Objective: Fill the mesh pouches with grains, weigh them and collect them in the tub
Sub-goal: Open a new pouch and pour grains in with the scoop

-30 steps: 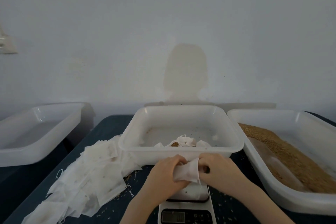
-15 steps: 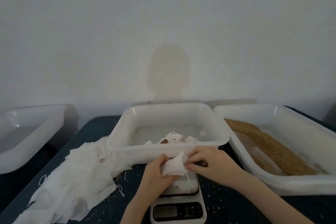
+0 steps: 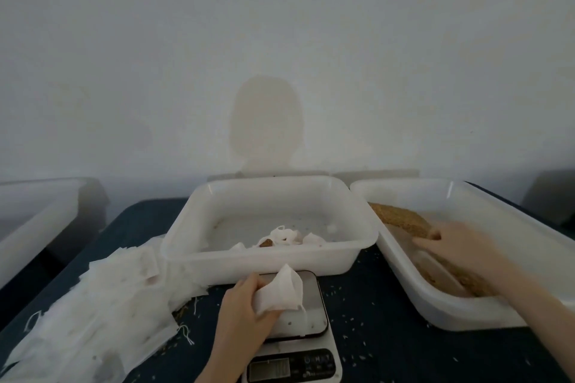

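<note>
My left hand (image 3: 241,305) grips a white mesh pouch (image 3: 280,291), mouth open, just above the plate of the small kitchen scale (image 3: 311,314). My right hand (image 3: 457,242) reaches into the right-hand tub (image 3: 460,193), fingers down in the brown grains (image 3: 401,219); it is blurred, and whether it holds any grain cannot be told. The middle tub (image 3: 270,261) behind the scale holds a few pouches (image 3: 286,236), one showing brown grain.
A heap of flat, unfilled pouches (image 3: 102,314) lies on the dark table at the left. Another white tub (image 3: 37,227) stands at the far left. Loose grains are scattered around the scale. A bare wall rises behind the tubs.
My right hand has let go of the pouch and moved right into the grain tub. My left hand keeps the pouch over the scale, its mouth now open.
</note>
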